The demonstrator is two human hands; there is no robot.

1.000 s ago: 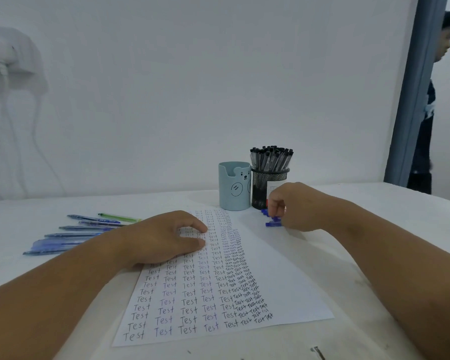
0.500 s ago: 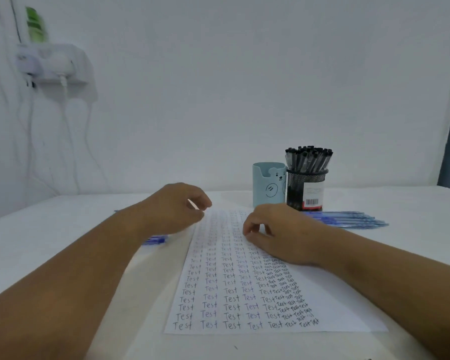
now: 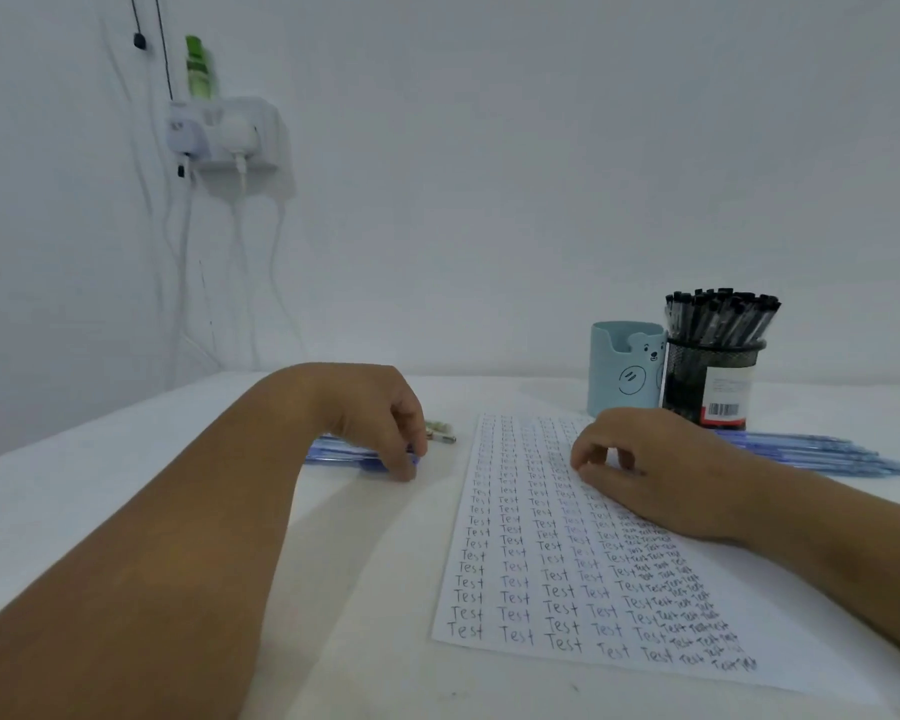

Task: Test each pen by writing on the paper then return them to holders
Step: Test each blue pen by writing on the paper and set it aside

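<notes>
left hand [image 3: 370, 413] pinching blue pens [image 3: 333, 452] near table's [image 3: 100, 485] left edge | right hand [image 3: 661, 470] loosely curled, holding nothing, on paper [image 3: 557, 574] | paper reads "Test"

The paper [image 3: 619, 563] is white, covered with columns of the word "Test" in dark ink. The left pen holder [image 3: 625, 368] is pale blue with a bear face drawn in dark lines. The right pen holder [image 3: 710, 381] is black mesh with a white and red barcode label; its pens [image 3: 720, 314] are black-capped. The pens on the table at the left [image 3: 344, 452] and at the right [image 3: 822, 454] are blue. The table [image 3: 126, 459] is white.
</notes>
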